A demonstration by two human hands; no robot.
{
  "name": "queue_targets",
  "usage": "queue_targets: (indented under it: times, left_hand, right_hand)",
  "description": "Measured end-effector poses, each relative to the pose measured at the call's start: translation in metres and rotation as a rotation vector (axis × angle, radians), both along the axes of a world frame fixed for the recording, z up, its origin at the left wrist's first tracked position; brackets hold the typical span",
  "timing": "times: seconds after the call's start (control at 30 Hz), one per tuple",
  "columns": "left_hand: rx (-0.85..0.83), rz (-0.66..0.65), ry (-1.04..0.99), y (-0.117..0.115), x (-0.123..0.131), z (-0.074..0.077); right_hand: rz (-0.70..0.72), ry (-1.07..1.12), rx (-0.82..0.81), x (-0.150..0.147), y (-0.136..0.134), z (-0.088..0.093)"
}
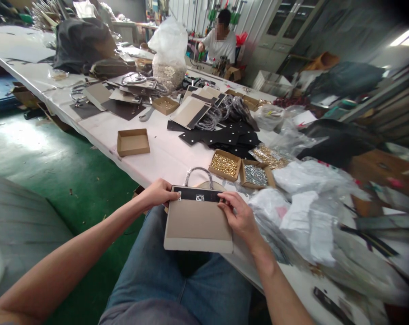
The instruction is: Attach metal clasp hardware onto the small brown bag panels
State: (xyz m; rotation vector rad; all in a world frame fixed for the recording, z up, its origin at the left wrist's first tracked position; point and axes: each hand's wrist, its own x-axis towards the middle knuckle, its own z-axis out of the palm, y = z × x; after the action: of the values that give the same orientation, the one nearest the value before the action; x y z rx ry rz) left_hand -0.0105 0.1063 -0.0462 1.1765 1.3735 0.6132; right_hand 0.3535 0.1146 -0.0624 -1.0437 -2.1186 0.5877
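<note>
A flat beige bag panel (pixel 199 221) with a black strip along its top edge rests over my lap against the table edge. A plastic-wrapped handle (pixel 200 170) loops up from its far side. My left hand (pixel 162 193) grips the panel's upper left corner, thumb on the black strip beside a small metal piece. My right hand (pixel 236 210) is at the upper right of the strip, thumb and fingers pinched together; what lies between them is too small to make out. Another square metal piece (pixel 199 197) sits mid-strip, between the hands.
Beyond the panel stand a box of gold-coloured hardware (pixel 224 164) and a box of silver hardware (pixel 255 175). A cardboard tray (pixel 133 142) lies to the left. Black pieces (pixel 221 137) and stacked panels (pixel 190 112) are farther back. Plastic bags (pixel 309 221) crowd the right. A person (pixel 221 43) sits across.
</note>
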Motion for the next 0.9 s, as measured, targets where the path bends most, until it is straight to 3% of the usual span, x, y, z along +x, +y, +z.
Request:
queue_targets:
  times: [0.23, 0.47, 0.9]
  left_hand:
    - [-0.005, 0.027, 0.006, -0.0010, 0.0016, 0.0068]
    - [0.005, 0.003, 0.001, -0.0012, -0.0001, 0.0014]
    - [0.018, -0.014, 0.030, 0.0001, -0.0017, 0.0001]
  right_hand:
    - [-0.119, 0.092, -0.099, -0.0006, -0.0012, -0.0021]
    - [-0.084, 0.057, 0.026, -0.0027, -0.0059, -0.0012]
    - [-0.103, 0.030, 0.074, -0.0020, -0.0077, 0.0021]
